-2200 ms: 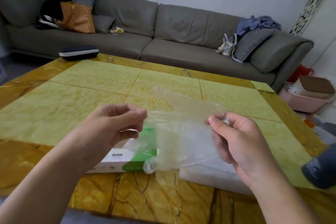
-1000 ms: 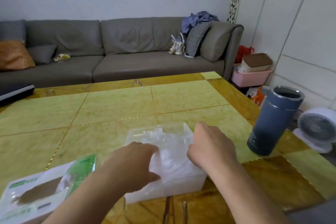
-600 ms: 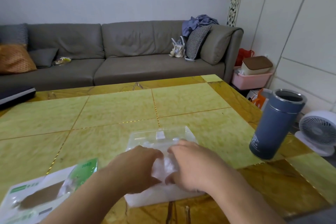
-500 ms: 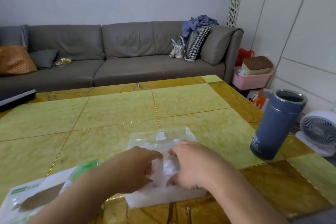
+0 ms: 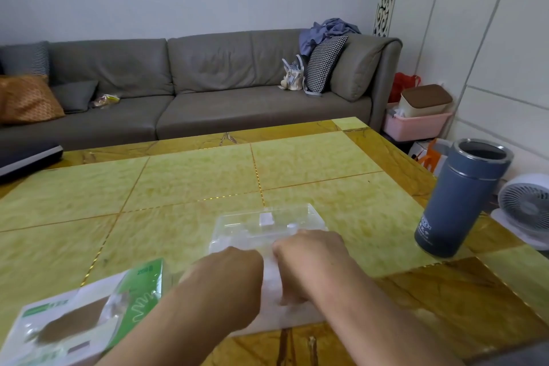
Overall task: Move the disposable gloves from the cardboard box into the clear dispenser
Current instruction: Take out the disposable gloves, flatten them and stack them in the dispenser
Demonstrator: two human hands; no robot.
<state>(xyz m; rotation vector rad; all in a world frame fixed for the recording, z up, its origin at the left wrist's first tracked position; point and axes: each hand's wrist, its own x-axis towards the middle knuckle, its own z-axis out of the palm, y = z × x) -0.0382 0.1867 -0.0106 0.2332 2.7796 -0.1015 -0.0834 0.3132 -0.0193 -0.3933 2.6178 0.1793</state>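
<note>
- While my head tips down over the tabletop point(image 5: 312, 163), the cardboard box point(image 5: 74, 315) lies at my far left, near the front edge, its torn opening facing up and a scrap of clear film showing inside; I cannot tell how many gloves are left in it
- Just right of the box, my left hand point(image 5: 228, 282) is knuckles-up over the near end of the clear dispenser point(image 5: 267, 226); its fingers are tucked under and out of sight, so I cannot tell whether they grip anything or only press
- Between my two hands a pale bunch of disposable gloves point(image 5: 269, 273) sits in the dispenser, so the batch is already over its new home
- My right hand point(image 5: 309, 261) is close beside the left one, its fingers point(image 5: 286, 298) curled down into the bunch, pushing or pinching it, I judge
- Step in hand, as I read it: packing this batch flat into the dispenser
- Next I would need to press the film down evenly, let go without dragging it back up, then reach left to the box for more
- Well to the right a blue-grey flask point(image 5: 457, 202) stands upright, apart from my work
</note>
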